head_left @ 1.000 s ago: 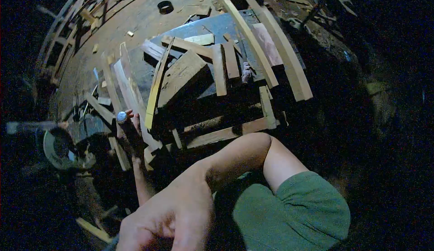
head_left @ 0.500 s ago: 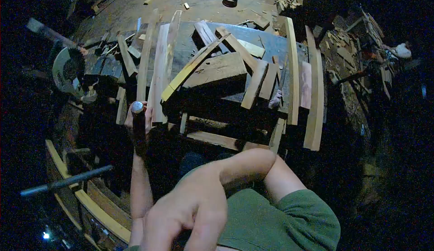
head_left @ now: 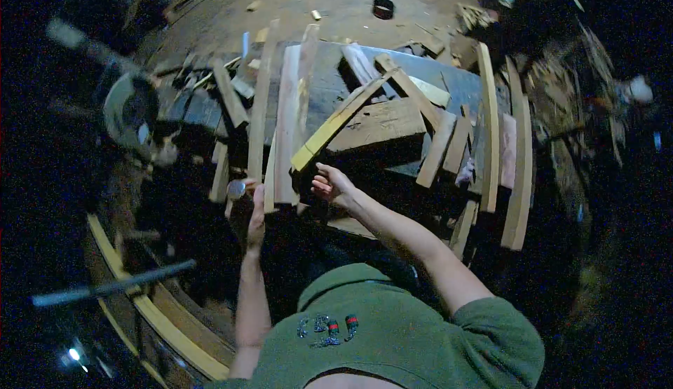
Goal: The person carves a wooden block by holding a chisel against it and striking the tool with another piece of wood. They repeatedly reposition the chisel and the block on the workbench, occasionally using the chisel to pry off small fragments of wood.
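Observation:
Near the bench's front left edge, my left hand [head_left: 256, 219] is closed around a tool with a round metal end [head_left: 236, 189], probably a hammer; its handle is mostly in shadow. My right hand [head_left: 332, 186] has loosely bent, parted fingers and nothing visible in them. Just above its fingertips lies the yellow end of a long wooden strip [head_left: 308, 152], with a small gap between. That strip slants up to the right, beside a thick wooden block [head_left: 382, 124]. Long pale boards [head_left: 286, 123] lie between my two hands, pointing away from me.
Loose wood pieces [head_left: 436, 149] and long strips [head_left: 491, 123] cover the bench's right side. A dark ring [head_left: 383, 8] sits farther back. At left are a round pale disc-like part [head_left: 126, 112] and a blue-grey bar [head_left: 116, 282]. Curved yellowish strips [head_left: 168, 333] lie lower left.
My right hand has moved from close below the camera out to the yellow strip end. The view has shifted, and the tool end in my left hand has tilted leftward.

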{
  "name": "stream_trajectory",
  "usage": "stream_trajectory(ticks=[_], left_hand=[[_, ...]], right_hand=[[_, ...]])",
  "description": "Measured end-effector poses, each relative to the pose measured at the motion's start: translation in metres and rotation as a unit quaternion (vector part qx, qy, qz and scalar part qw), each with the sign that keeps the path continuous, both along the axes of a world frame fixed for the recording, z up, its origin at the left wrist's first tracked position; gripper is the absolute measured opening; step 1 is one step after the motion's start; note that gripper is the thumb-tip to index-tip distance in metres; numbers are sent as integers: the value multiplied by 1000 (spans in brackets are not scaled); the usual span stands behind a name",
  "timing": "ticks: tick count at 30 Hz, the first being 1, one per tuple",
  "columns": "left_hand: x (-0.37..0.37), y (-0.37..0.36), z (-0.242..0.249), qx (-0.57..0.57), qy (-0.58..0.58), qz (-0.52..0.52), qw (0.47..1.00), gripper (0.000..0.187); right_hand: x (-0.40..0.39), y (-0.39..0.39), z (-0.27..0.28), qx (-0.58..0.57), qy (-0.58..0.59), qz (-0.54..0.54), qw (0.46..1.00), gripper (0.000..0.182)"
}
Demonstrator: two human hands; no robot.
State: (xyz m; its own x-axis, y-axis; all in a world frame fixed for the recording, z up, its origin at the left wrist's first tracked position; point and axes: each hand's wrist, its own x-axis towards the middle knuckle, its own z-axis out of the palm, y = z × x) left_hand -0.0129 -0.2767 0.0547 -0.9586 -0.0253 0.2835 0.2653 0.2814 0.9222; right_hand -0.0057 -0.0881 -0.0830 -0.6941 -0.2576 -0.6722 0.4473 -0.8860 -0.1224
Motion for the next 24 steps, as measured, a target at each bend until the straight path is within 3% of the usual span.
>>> stream_trajectory(ticks=[2, 4, 5, 6, 10, 11, 12, 13, 14, 19, 20, 21, 22, 24], left_hand=[[-6, 2, 0, 6, 4, -44, 999, 13], [-11, 4, 1, 4, 4, -76, 997, 13], [-13, 3, 3, -16, -54, -69, 996, 14], [-14, 4, 8, -35, -111, -55, 992, 16], [-12, 22, 27, -93, -80, -12, 992, 12], [-27, -2, -10, -54, -135, -12, 989, 12], [-23, 3, -4, -54, -137, -9, 989, 12], [-53, 23, 5, -62, -128, -13, 990, 12], [-36, 32, 9, -71, -120, -19, 990, 13], [14, 62, 41, -119, -67, -62, 989, 14], [9, 74, 49, -128, -54, -71, 988, 15], [12, 79, 57, -138, -41, -78, 987, 15], [13, 78, 55, -138, -39, -75, 987, 15], [9, 70, 37, -81, -85, -116, 986, 19]], right_hand=[[-19, -6, -14, 32, 109, 26, 993, 24], [-41, -18, -5, 29, 54, -26, 998, 24], [-49, -22, 1, 29, 5, -49, 998, 25], [-52, -23, 1, 23, 8, -54, 998, 25], [-41, -12, -8, 103, 50, -50, 992, 23], [-32, -5, -13, 87, 50, -44, 994, 21], [-23, 0, -22, 72, 47, -39, 996, 19], [-10, 5, -8, 52, 22, -109, 992, 20], [3, 11, 7, 33, -4, -178, 983, 21], [64, 62, 16, 247, 6, -46, 968, 56], [70, 72, 18, 301, 4, -20, 953, 60], [67, 73, -25, 610, 78, -66, 786, 59], [72, 87, -14, 624, 83, 18, 777, 60], [79, 95, 16, 724, 51, 81, 683, 54]])
